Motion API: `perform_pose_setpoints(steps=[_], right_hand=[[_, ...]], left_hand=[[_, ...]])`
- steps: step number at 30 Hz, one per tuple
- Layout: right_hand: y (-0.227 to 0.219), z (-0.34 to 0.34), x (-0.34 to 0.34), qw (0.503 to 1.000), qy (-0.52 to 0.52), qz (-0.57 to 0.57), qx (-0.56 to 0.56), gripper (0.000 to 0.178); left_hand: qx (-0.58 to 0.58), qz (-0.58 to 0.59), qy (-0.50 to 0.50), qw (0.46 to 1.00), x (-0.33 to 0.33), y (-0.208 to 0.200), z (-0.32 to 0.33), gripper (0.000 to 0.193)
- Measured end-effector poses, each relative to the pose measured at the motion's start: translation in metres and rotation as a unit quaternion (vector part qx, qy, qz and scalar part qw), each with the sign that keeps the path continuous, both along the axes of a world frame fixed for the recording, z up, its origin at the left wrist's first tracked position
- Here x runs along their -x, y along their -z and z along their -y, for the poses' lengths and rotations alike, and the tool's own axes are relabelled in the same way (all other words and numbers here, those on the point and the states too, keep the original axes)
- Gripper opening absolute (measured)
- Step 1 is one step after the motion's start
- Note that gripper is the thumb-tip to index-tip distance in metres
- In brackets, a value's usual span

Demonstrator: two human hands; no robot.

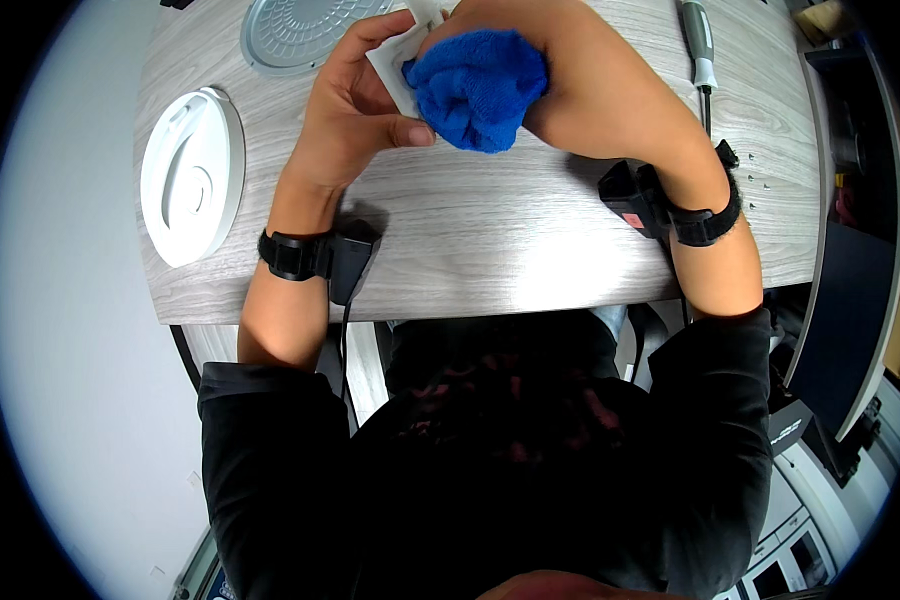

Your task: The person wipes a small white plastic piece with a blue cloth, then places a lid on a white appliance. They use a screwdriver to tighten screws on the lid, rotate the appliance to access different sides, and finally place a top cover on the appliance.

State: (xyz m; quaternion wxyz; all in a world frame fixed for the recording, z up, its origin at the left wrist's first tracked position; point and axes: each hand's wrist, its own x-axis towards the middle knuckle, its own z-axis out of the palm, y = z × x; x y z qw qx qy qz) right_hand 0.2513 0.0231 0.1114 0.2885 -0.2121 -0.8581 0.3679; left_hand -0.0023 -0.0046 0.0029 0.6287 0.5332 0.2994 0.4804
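Above the far part of the table, my left hand (355, 110) grips a white plastic piece (398, 78) with a raised edge, the thumb along its near side. My right hand (570, 70) is wrapped round a bunched blue cloth (480, 90), which is pressed against the white piece from the right. The right fingers are mostly hidden behind the cloth and the wrist. How far the cloth reaches into the white piece cannot be made out. Both wrists carry black strapped devices.
A white oval cover (192, 178) lies at the table's left edge. Behind my left hand is a round grey grille (305, 35). A screwdriver (702, 50) lies at the far right, with several tiny screws (752, 180) nearer. Dark shelving (855, 220) stands beyond the right edge.
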Motion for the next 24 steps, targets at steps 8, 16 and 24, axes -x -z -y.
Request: perform_pose_setpoints(steps=[8,16,24], right_hand=[[0.001,-0.001,-0.003,0.999,-0.033,0.026,0.015,0.047],[-0.002,-0.001,-0.007,0.998,-0.010,0.054,-0.030,0.045],[0.003,-0.001,-0.002,1.000,0.012,-0.003,-0.013,0.042]], left_hand=[[0.006,0.009,0.014,1.000,-0.001,-0.002,-0.001,0.101],[0.005,-0.018,-0.014,1.000,-0.006,-0.002,-0.002,0.099],[-0.004,-0.111,-0.062,0.992,-0.014,-0.007,0.003,0.093]])
